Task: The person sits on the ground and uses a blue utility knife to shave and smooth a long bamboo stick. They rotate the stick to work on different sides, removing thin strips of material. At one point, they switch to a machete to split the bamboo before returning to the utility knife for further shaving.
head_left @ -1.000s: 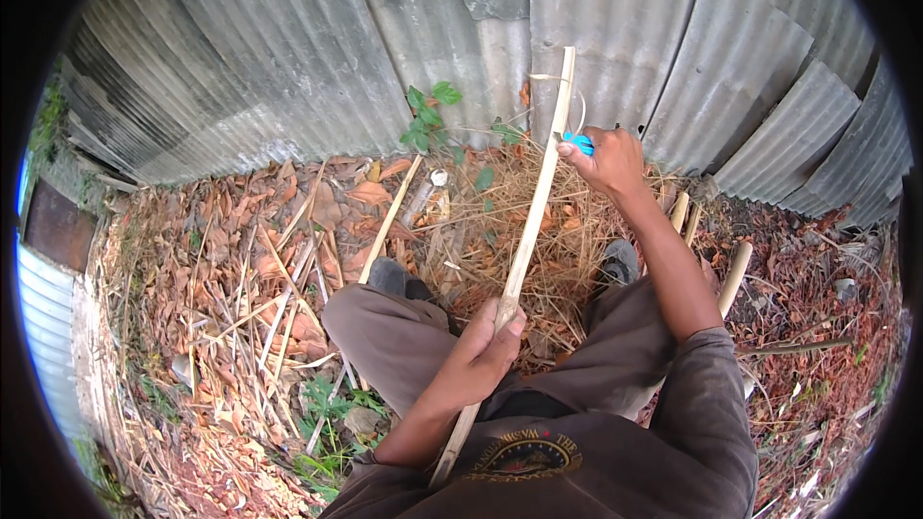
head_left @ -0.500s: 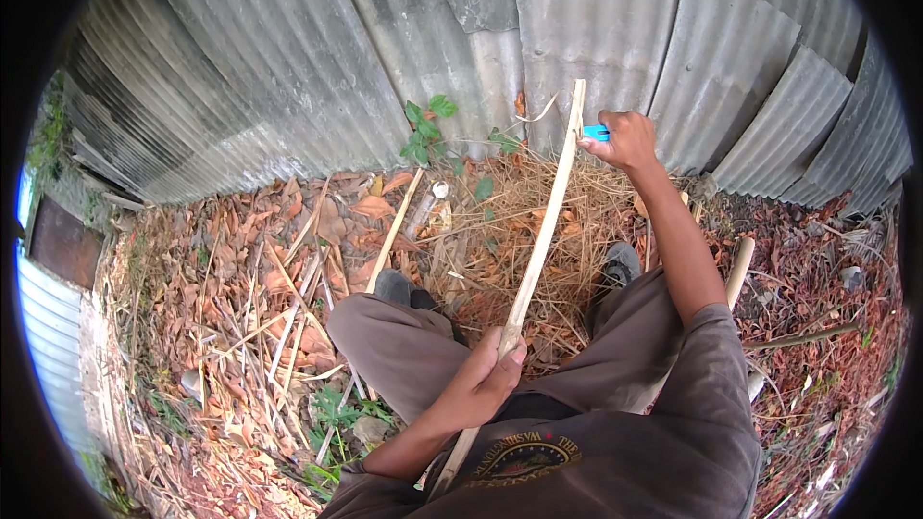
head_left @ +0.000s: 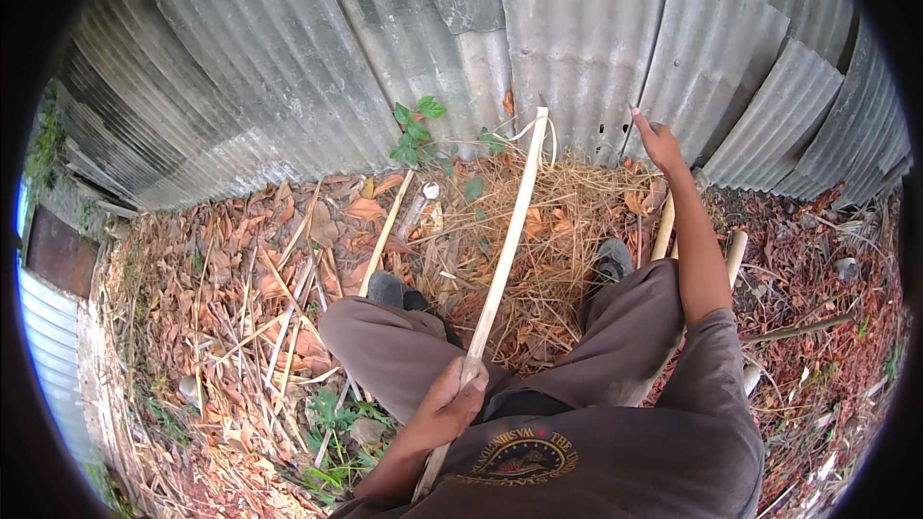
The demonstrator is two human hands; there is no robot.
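Observation:
A long pale wooden stick (head_left: 510, 240) slants up from my lap toward the metal fence, peeled to light wood along its upper length. Around its lower part my left hand (head_left: 450, 402) is closed, close to my shirt. Beside the stick's far tip curls a thin shaving (head_left: 552, 139). My right hand (head_left: 659, 144) is held out to the right of that tip, apart from the stick. It is closed on a knife, of which only a slim dark point (head_left: 632, 110) shows; the blue handle is hidden by the hand.
A corrugated metal fence (head_left: 586, 48) stands across the front. Dry leaves and straw (head_left: 558, 202) cover the ground, with loose sticks (head_left: 385, 231) at left. A leafy green plant (head_left: 413, 135) grows by the fence. Thick pale poles (head_left: 736, 258) lie beside my right leg.
My right hand has come away from the stick's tip, moving right, and the blue handle is no longer visible. The stick and my left hand have shifted slightly left and down.

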